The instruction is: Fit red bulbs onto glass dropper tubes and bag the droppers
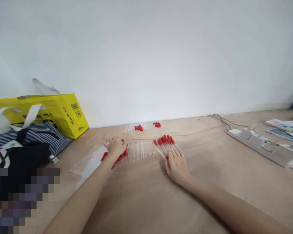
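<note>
On the desk (141,198), the right hand (177,165) rests over lower ends of red-capped tubes (164,139); whether pinching, I cannot tell. The left hand (116,147) lies over red caps (104,156), its grip hidden. Between the hands lie clear tubes (141,150); beyond, more caps (138,128) at a plastic bag (128,127) near the wall (161,65)

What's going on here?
One person, both hands in. The left hand is over a pile of red caps by a clear bag; can't tell if it grips one. The right hand lies over the near ends of several capped tubes. A row of bare tubes lies between the hands. Two small clusters of caps lie farther back, near the wall.
</note>
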A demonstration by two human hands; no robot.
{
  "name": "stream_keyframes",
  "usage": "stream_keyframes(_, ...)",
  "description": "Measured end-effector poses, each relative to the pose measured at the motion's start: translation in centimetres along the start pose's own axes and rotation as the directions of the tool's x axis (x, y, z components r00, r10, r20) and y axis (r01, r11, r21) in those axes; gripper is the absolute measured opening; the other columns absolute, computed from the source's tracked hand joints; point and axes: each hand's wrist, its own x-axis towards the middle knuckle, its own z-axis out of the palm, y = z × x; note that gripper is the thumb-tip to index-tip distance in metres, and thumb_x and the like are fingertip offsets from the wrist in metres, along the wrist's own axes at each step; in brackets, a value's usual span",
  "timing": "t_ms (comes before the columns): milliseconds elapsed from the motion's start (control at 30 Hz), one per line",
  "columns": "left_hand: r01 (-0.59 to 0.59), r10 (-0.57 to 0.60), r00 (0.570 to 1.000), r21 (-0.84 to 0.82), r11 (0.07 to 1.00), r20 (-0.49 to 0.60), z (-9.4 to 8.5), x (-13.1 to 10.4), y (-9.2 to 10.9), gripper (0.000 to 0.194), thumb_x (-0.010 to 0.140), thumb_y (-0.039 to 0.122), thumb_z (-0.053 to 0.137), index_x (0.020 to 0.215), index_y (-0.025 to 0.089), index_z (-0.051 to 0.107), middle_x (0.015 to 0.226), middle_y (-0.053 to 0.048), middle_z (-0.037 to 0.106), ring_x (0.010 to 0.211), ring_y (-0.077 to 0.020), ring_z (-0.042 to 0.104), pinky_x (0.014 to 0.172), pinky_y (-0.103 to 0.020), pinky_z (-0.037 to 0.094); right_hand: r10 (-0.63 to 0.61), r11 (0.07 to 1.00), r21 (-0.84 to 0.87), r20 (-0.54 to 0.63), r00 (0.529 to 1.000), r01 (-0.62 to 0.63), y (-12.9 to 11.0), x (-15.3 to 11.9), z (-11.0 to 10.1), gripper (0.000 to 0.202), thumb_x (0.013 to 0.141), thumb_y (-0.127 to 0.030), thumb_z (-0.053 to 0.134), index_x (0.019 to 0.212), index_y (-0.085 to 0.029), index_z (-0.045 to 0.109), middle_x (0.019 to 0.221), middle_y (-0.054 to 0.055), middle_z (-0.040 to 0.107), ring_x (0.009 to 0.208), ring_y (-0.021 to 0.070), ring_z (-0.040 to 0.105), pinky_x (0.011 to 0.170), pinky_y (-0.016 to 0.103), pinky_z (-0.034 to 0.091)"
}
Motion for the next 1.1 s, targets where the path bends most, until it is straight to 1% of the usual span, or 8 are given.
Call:
stream_keyframes(100, -0.136, 0.137, 0.986, 0.018, 0.991, -0.099, -0.9, -2.5, 0.9, 0.018, 0.079, 0.023, 0.04, 0.082, 0.017, 0.057, 0.096, -0.009, 0.063, 0.1, -0.0266, 0.049, 0.091, -0.048, 0.022, -0.058, 0.995, 0.083, 0.036, 0.998, 0.054, 0.5, -0.8, -0.1, 0.019, 0.085, -0.018, 0.035, 0.072, -0.017, 0.048, 0.071, 0.006, 0.055, 0.068, 0.0191, 0.046, 0.064, 0.031, 0.024)
stream_keyframes(167, -0.265, 0.265, 0.962, 0.003, 0.964, -0.072, -0.9, -5.0, 1.2, 0.015, 0.08, 0.024, 0.041, 0.081, 0.02, 0.055, 0.087, -0.003, 0.064, 0.088, -0.02, 0.055, 0.089, -0.039, 0.028, -0.088, 0.985, 0.156, 0.066, 0.994, 0.077, 0.6, -0.9, -0.2, 0.015, 0.084, -0.014, 0.036, 0.074, -0.017, 0.047, 0.072, 0.004, 0.056, 0.069, 0.0177, 0.046, 0.063, 0.03, 0.023)
stream_keyframes(233, -0.465, 0.463, 0.885, -0.031, 0.885, -0.057, -0.4, -7.7, 1.3, 0.014, 0.081, 0.024, 0.041, 0.077, 0.019, 0.054, 0.074, -0.001, 0.064, 0.074, -0.0172, 0.057, 0.088, -0.04, 0.028, -0.116, 0.973, 0.209, 0.093, 0.989, 0.095, 0.4, -0.9, -0.4, 0.013, 0.083, -0.013, 0.038, 0.075, -0.017, 0.047, 0.074, 0.003, 0.056, 0.071, 0.017, 0.046, 0.063, 0.029, 0.023)
stream_keyframes(333, -0.593, 0.593, 0.805, -0.079, 0.801, -0.02, 0.6, -10.7, 1.2, 0.012, 0.08, 0.023, 0.044, 0.075, 0.021, 0.055, 0.072, 0.001, 0.063, 0.073, -0.0169, 0.056, 0.088, -0.042, 0.028, -0.163, 0.96, 0.25, 0.128, 0.978, 0.128, 0.0, -0.7, -0.6, 0.011, 0.083, -0.015, 0.041, 0.075, -0.017, 0.048, 0.075, 0.003, 0.057, 0.074, 0.0169, 0.046, 0.065, 0.029, 0.022)
stream_keyframes(433, -0.593, 0.598, 0.801, -0.118, 0.796, 0.009, 1.3, -11.7, 0.8, 0.009, 0.077, 0.026, 0.05, 0.081, 0.022, 0.057, 0.081, -0.001, 0.064, 0.082, -0.0189, 0.056, 0.084, -0.041, 0.032, -0.207, 0.951, 0.261, 0.15, 0.967, 0.163, -0.3, -0.7, -0.8, 0.01, 0.083, -0.017, 0.043, 0.076, -0.018, 0.05, 0.077, 0.003, 0.057, 0.076, 0.0171, 0.045, 0.066, 0.03, 0.021)
stream_keyframes(633, -0.564, 0.58, 0.813, -0.177, 0.807, 0.054, 1.7, -11.5, -0.4, 0.02, 0.078, 0.03, 0.052, 0.093, 0.024, 0.062, 0.103, -0.005, 0.059, 0.094, -0.0215, 0.054, 0.082, -0.039, 0.039, -0.232, 0.951, 0.253, 0.215, 0.949, 0.175, -0.3, -0.5, -1.1, 0.006, 0.082, -0.021, 0.048, 0.078, -0.019, 0.053, 0.081, 0.003, 0.057, 0.081, 0.0168, 0.045, 0.067, 0.03, 0.021)
stream_keyframes(867, -0.593, 0.601, 0.799, -0.187, 0.783, -0.018, 1.7, -11.7, 0.1, 0.018, 0.081, 0.025, 0.047, 0.082, 0.024, 0.065, 0.09, -0.002, 0.063, 0.086, -0.0187, 0.056, 0.077, -0.036, 0.04, -0.197, 0.923, 0.376, 0.285, 0.938, 0.079, -1.3, 0.2, -0.8, 0.009, 0.079, -0.03, 0.053, 0.081, -0.021, 0.053, 0.084, 0.0, 0.056, 0.083, 0.0156, 0.047, 0.069, 0.028, 0.023)
stream_keyframes(1100, -0.55, 0.548, 0.834, -0.182, 0.815, -0.067, 1.6, -11.8, 0.3, 0.014, 0.083, 0.027, 0.046, 0.083, 0.023, 0.059, 0.082, 0.0, 0.067, 0.08, -0.0177, 0.058, 0.084, -0.041, 0.032, -0.13, 0.891, 0.454, 0.225, 0.966, 0.014, -2.2, 0.2, -0.2, 0.008, 0.082, -0.018, 0.047, 0.075, -0.018, 0.05, 0.076, 0.0, 0.058, 0.076, 0.0145, 0.049, 0.071, 0.03, 0.023)
